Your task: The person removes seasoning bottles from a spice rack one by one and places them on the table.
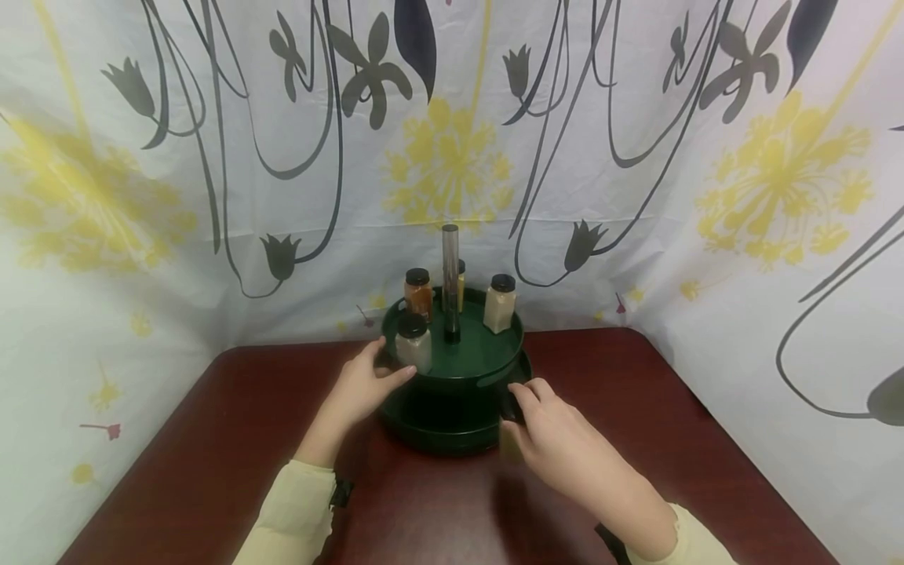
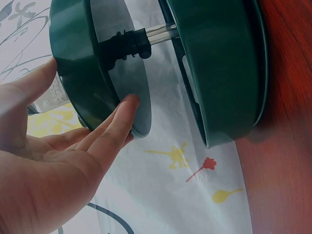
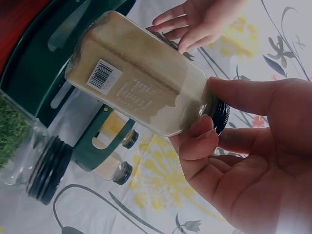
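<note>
A green two-tier turntable tray [image 1: 473, 357] stands on the table with a metal post [image 1: 450, 275] rising from its centre. My left hand [image 1: 367, 383] holds the rim of the upper tier [image 2: 73, 63], thumb at the top edge and fingers beneath. Close to that thumb is a jar of whitish seasoning [image 1: 414, 349] with a black lid. In front of the tray's right side, my right hand [image 1: 558, 431] pinches a spice jar [image 3: 141, 78] by its black lid. That jar is clear, filled with pale tan powder and marked with a barcode label.
On the upper tier stand an orange-brown spice jar [image 1: 419, 298], a cream powder jar [image 1: 500, 304] and a yellow one [image 1: 461, 282] partly behind the post. A jar of green herbs [image 3: 29, 146] shows in the right wrist view. Patterned curtain [image 1: 452, 157] surrounds the dark red table [image 1: 282, 408].
</note>
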`<state>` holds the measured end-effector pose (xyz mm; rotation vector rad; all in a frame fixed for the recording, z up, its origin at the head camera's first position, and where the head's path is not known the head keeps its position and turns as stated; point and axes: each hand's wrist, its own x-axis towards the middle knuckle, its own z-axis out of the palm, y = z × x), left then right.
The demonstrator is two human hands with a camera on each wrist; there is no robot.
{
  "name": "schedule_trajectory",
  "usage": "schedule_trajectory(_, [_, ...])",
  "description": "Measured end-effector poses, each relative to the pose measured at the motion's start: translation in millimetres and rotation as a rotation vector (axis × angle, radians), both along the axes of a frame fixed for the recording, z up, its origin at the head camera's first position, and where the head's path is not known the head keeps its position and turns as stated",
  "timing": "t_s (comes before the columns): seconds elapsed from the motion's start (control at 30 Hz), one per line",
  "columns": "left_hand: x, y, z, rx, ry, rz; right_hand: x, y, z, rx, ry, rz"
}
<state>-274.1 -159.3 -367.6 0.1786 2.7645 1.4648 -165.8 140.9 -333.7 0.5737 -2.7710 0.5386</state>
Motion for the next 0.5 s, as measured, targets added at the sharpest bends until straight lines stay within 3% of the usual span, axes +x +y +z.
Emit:
schedule_trajectory(0.3, [0.3, 0.5, -0.1, -0.002, -0.003, -0.002, -1.9, 4.0, -5.6, 0.003, -0.047, -0.021])
schedule_trajectory(0.5, [-0.1, 0.9, -0.3, -0.011, -0.004, 0.001, -3.9, 6.5, -11.3, 0.000, -0.033, -0.017])
